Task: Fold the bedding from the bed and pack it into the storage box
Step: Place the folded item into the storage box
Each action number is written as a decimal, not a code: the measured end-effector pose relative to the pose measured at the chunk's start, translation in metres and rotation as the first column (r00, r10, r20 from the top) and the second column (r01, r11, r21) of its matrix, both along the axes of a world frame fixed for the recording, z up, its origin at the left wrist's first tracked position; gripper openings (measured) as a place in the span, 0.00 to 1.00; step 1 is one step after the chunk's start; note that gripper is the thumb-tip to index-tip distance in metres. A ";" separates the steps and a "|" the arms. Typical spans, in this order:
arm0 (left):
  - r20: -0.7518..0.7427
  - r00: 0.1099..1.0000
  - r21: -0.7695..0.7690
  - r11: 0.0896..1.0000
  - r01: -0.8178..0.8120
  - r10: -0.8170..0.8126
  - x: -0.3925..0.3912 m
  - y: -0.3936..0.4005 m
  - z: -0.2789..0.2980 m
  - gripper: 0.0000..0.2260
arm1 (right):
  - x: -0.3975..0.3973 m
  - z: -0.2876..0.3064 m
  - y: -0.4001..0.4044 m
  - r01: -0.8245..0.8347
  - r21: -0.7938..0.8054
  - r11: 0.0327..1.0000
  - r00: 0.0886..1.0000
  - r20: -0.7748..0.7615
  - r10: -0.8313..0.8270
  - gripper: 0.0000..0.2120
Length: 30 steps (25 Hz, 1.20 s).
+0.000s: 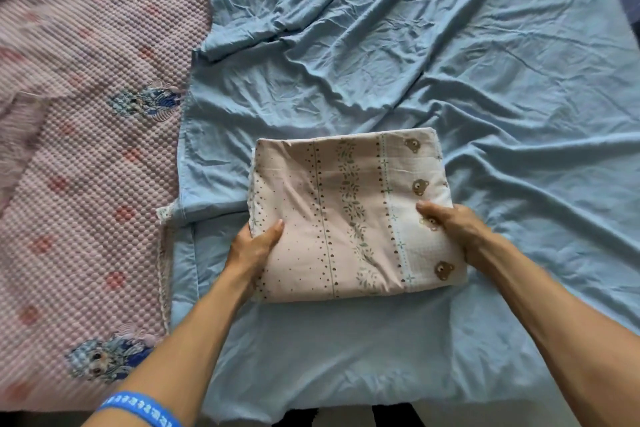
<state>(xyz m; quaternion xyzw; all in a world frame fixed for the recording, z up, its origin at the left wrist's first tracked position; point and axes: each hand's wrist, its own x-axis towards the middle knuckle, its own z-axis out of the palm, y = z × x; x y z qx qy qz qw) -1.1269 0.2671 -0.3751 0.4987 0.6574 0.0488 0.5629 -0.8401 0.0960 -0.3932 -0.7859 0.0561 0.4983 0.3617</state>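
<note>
So the biggest thing going on is the blue sheet (450, 80), all wrinkled and spread over most of the bed, running right down to the near edge. Next to it on the left lies a pink quilt (86, 149) with a bumpy, bubble-like texture, little red diamond shapes and a couple of blue cartoon prints; its far-left part is blurry, so it's hard to say how it's bunched up over there. The quilt's edge sits just beside the blue sheet, maybe overlapping it a bit.

Sitting on top of the blue sheet, near the person, is the folded bedding (349, 215), a neat thick rectangle in pale pink and white with dotted stripes, a leafy vine strip and small brown bear faces along the right side.

Both hands are on it. The left hand (251, 250) grips the near-left edge, thumb on top and the other fingers tucked out of sight underneath. The right hand (457, 225) holds the right edge the same way, thumb lying across the white bear strip. A blue wristband (142, 407) with white markings sits on the left forearm at the bottom of the view.
</note>
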 end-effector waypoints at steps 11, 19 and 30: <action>0.081 0.915 0.323 0.879 0.350 -0.394 0.128 -0.101 0.239 0.11 | 0.059 0.234 -0.174 0.265 0.229 0.937 0.945 0.131 -0.299 0.10; 0.277 0.690 0.418 0.730 0.540 -0.669 0.265 -0.198 0.383 0.11 | 0.103 0.391 -0.339 0.540 0.451 0.711 0.707 0.215 -0.674 0.10; 0.187 0.507 0.459 0.531 0.712 -0.842 0.572 -0.458 0.368 0.06 | 0.304 0.355 -0.611 0.683 0.580 0.444 0.456 0.136 -0.879 0.09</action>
